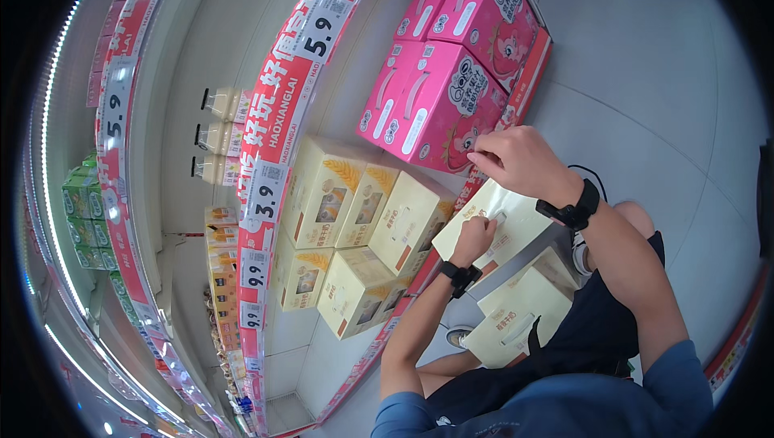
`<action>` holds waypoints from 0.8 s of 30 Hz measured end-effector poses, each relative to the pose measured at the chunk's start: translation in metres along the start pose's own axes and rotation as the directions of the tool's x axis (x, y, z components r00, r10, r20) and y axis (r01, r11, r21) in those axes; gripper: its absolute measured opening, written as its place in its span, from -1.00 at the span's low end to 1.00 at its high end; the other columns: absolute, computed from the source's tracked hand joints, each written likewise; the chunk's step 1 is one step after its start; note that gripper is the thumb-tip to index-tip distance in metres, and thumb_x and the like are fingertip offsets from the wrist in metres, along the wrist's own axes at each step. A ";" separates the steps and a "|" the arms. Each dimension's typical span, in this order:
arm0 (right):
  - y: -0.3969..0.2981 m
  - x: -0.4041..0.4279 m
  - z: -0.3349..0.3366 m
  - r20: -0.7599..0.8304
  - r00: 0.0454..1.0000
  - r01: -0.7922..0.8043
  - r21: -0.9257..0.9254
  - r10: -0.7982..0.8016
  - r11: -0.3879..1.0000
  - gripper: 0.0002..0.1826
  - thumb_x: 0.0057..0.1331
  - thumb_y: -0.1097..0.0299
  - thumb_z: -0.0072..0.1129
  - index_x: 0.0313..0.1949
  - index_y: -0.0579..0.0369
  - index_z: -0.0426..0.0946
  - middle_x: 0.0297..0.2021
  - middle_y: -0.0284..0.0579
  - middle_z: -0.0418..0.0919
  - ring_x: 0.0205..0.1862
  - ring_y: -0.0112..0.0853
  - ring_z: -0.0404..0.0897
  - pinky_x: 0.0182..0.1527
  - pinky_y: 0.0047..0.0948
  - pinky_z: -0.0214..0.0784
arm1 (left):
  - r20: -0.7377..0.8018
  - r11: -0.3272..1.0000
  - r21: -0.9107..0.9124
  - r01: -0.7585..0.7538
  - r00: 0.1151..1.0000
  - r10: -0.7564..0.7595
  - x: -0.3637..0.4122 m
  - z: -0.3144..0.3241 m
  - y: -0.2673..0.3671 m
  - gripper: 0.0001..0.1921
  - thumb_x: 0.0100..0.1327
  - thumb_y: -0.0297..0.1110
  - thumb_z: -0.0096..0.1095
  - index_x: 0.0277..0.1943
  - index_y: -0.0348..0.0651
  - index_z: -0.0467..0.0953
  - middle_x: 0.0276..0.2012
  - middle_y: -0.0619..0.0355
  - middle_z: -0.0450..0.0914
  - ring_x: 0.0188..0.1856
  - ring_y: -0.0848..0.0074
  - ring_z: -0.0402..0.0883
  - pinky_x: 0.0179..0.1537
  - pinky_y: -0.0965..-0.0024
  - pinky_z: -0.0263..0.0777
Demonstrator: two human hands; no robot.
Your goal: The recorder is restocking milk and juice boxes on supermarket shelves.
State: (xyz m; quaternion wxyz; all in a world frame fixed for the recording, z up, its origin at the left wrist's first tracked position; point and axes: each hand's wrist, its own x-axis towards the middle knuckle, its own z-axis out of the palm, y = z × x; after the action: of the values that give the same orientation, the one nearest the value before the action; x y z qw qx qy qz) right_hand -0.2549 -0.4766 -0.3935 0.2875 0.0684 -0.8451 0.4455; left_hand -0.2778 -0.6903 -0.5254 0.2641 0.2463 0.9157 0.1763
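Observation:
A cream carton (532,211) with printed writing is tilted in front of me, beside the front edge of the lowest shelf. My left hand (474,240) is closed at its pale carry handle (499,220). Above the carton's far end, my right hand (514,157) has loosely curled fingers, with thumb and forefinger apart and nothing visible between them. Its fingertips overlap the nearest pink drink carton (444,111) in view; whether they touch is unclear. Between my legs, more cream cartons (514,317) stand on the floor.
Several cream cartons (405,226) are stacked on the lowest shelf beside pink cartons. A red shelf-front strip (532,78) runs along its edge. Higher shelves carry price strips (284,99), bottles (224,136) and green packs (87,220). Grey tiled floor (635,87) lies to the right.

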 end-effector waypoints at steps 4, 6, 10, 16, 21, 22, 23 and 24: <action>0.004 0.005 0.001 -0.058 0.994 0.093 0.097 -0.088 0.991 -0.82 0.15 0.34 0.19 -0.55 0.11 0.47 -0.69 -0.17 0.46 -0.64 -0.25 0.47 -0.51 -0.32 0.26 | 0.142 0.995 0.097 0.011 0.990 -0.025 0.049 0.055 -0.022 -0.60 0.27 -0.17 -0.01 -0.20 -0.46 0.50 -0.22 -0.32 0.55 -0.16 -0.11 0.55 -0.14 -0.03 0.43; -0.008 0.021 0.009 -0.020 0.989 0.146 0.099 -0.145 0.984 -0.81 0.14 0.33 0.18 -0.57 0.10 0.46 -0.70 -0.15 0.47 -0.63 -0.22 0.50 -0.52 -0.29 0.29 | 0.103 0.999 0.049 -0.006 0.995 0.001 0.066 0.083 -0.070 -0.61 0.26 -0.18 -0.01 -0.17 -0.43 0.49 -0.19 -0.33 0.54 -0.14 -0.11 0.54 -0.11 -0.05 0.41; -0.010 0.028 0.027 -0.034 0.992 0.122 0.132 -0.118 0.984 -0.81 0.14 0.34 0.17 -0.58 0.10 0.46 -0.72 -0.14 0.45 -0.65 -0.19 0.47 -0.54 -0.28 0.29 | -0.001 0.991 -0.113 -0.077 0.997 0.077 0.085 0.132 -0.100 -0.61 0.21 -0.17 -0.02 -0.04 -0.29 0.46 -0.11 -0.25 0.54 -0.06 -0.08 0.52 -0.04 -0.04 0.38; 0.000 0.023 0.038 -0.016 0.995 0.104 0.139 -0.103 0.985 -0.84 0.14 0.40 0.16 -0.58 0.12 0.45 -0.73 -0.17 0.43 -0.68 -0.27 0.43 -0.57 -0.35 0.24 | 0.204 0.959 -0.048 0.280 0.942 -0.265 0.067 0.115 -0.065 -0.58 0.14 -0.21 0.01 -0.03 -0.32 0.48 -0.08 -0.25 0.54 -0.01 -0.03 0.53 -0.01 -0.02 0.40; -0.016 0.030 0.061 0.082 0.995 0.037 0.202 -0.054 0.979 -0.86 0.16 0.41 0.18 -0.51 0.19 0.49 -0.70 -0.13 0.46 -0.68 -0.36 0.46 -0.56 -0.46 0.25 | 0.273 0.983 0.000 0.183 0.946 -0.176 0.032 0.082 -0.068 -0.60 0.16 -0.20 0.11 -0.05 -0.34 0.51 -0.14 -0.19 0.58 -0.04 0.08 0.55 0.01 0.17 0.37; -0.027 0.036 0.067 0.110 0.993 0.017 0.226 -0.043 0.974 -0.85 0.18 0.39 0.17 -0.47 0.22 0.51 -0.67 -0.10 0.48 -0.66 -0.35 0.48 -0.55 -0.47 0.27 | 0.148 0.991 -0.082 0.107 0.985 -0.094 0.017 0.083 -0.090 -0.60 0.18 -0.19 0.12 -0.04 -0.33 0.51 -0.15 -0.15 0.59 -0.05 0.13 0.56 0.00 0.20 0.39; -0.034 0.038 0.074 0.117 0.990 0.041 0.254 -0.073 0.966 -0.85 0.18 0.39 0.17 -0.47 0.22 0.51 -0.67 -0.10 0.48 -0.66 -0.35 0.48 -0.55 -0.47 0.27 | 0.020 0.988 -0.152 0.013 1.000 -0.010 0.004 0.083 -0.105 -0.60 0.21 -0.17 0.14 -0.03 -0.32 0.51 -0.16 -0.12 0.60 -0.07 0.18 0.58 -0.02 0.23 0.40; -0.032 0.037 0.081 0.119 0.992 0.019 0.266 -0.052 0.964 -0.85 0.18 0.39 0.17 -0.47 0.23 0.52 -0.67 -0.09 0.49 -0.66 -0.34 0.49 -0.55 -0.47 0.28 | 0.004 0.987 -0.158 0.025 1.000 -0.025 -0.003 0.074 -0.105 -0.60 0.21 -0.17 0.14 -0.03 -0.32 0.51 -0.16 -0.12 0.60 -0.07 0.18 0.58 -0.02 0.23 0.40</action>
State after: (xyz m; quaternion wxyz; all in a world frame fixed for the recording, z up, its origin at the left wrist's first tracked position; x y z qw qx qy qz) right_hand -0.3079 -0.5547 -0.3860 0.2302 0.1490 -0.7930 0.5440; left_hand -0.2713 -0.7633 -0.6306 0.2858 0.2132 0.9017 0.2447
